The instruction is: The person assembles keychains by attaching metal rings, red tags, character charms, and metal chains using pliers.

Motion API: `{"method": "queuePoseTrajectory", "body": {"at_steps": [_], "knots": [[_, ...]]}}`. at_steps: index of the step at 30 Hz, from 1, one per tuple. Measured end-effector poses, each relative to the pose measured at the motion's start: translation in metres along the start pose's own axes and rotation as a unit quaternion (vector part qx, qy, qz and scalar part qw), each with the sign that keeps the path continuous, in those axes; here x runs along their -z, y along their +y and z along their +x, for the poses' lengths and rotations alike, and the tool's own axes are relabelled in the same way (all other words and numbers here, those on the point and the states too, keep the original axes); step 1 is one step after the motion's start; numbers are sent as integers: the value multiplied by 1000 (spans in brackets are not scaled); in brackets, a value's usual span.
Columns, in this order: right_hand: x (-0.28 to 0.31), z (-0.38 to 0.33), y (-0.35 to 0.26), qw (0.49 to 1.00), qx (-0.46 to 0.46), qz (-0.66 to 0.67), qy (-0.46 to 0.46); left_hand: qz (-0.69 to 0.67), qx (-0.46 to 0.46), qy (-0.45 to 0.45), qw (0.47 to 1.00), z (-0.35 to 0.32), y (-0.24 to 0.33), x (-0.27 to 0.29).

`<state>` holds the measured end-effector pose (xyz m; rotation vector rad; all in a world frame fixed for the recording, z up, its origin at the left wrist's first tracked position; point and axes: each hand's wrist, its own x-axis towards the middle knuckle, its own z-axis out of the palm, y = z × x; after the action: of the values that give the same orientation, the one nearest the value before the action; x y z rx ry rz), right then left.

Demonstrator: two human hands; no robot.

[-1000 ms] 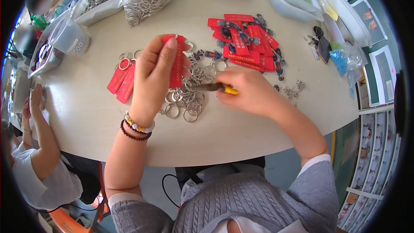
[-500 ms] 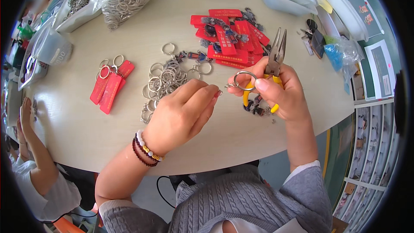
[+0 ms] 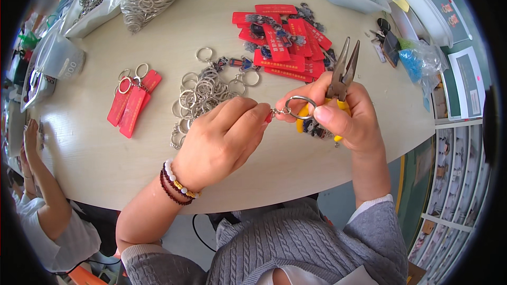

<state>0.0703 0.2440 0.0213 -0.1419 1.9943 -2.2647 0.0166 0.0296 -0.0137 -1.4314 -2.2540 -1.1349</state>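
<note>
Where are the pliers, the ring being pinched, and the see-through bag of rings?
Pliers (image 3: 338,87), head view: the metal joint.
Pinched ring (image 3: 299,96), head view: its upper edge.
See-through bag (image 3: 151,6), head view: the middle.

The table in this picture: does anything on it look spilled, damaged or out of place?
Nothing clearly looks spilled or damaged. The key rings beside the left hand and the larger group of red tags look untidy, lying in two loose heaps.

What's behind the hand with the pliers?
Behind the right hand, part of a dark charm shows between the yellow handles of the pliers. The hand hides the rest, so I can't tell what else is there.
</note>
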Motion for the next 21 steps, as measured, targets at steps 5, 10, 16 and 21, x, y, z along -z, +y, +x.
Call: {"method": "queuePoseTrajectory", "body": {"at_steps": [5, 10, 16, 21], "knots": [[-1, -2, -2, 1000, -10, 4, -6, -4, 2, 11, 1000, -1, -1, 2], [7, -2, 1, 1000, 7, 8, -22, 4, -4, 38, 999, 0, 0, 5], [-5, -3, -4, 997, 34, 62, 7, 9, -24, 25, 999, 1, -2, 6], [-8, -4, -6, 999, 25, 37, 29, 2, -35, 5, 999, -1, 0, 2]]}}
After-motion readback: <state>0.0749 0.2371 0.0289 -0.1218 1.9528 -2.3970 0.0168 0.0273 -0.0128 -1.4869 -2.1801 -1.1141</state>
